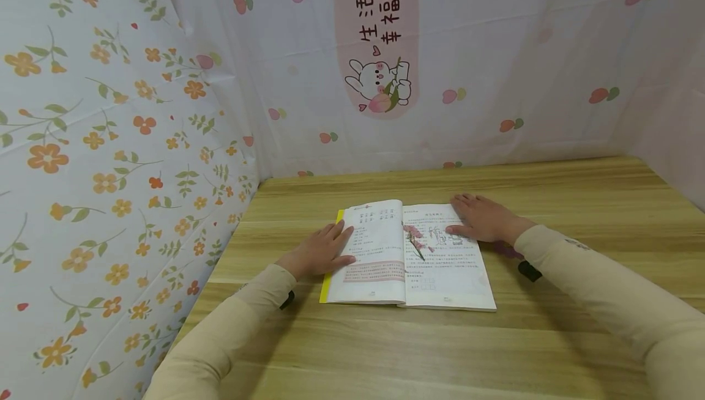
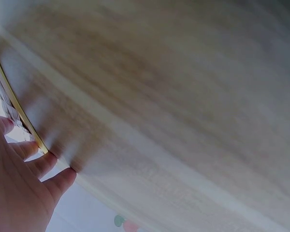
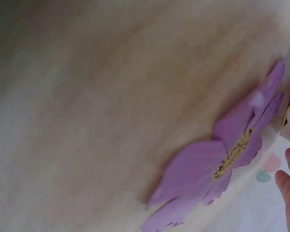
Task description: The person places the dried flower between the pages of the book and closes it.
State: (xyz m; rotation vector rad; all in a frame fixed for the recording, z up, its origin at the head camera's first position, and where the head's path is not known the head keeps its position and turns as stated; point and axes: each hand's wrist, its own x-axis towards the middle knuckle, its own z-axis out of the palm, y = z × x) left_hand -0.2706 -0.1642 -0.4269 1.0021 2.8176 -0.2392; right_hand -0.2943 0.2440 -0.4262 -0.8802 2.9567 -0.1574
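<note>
An open book (image 1: 451,296) with printed pages and a yellow cover edge lies on the wooden table. My left hand (image 1: 319,249) rests on the outer part of its left page, fingers spread. Over the upper right corner of the right page lies my right hand (image 1: 487,219), its fingers extended. A sprig of small pink flowers (image 1: 414,238) with a green stem lies on the right page, close to the gutter. Beside the book, under my right wrist, is a flat purple flower (image 3: 198,169) with a yellow centre, mostly covered in the head view.
The wooden table (image 1: 341,351) reaches back to a white hanging cloth (image 1: 490,39) with a rabbit print. A floral cloth (image 1: 110,216) hangs along the left side.
</note>
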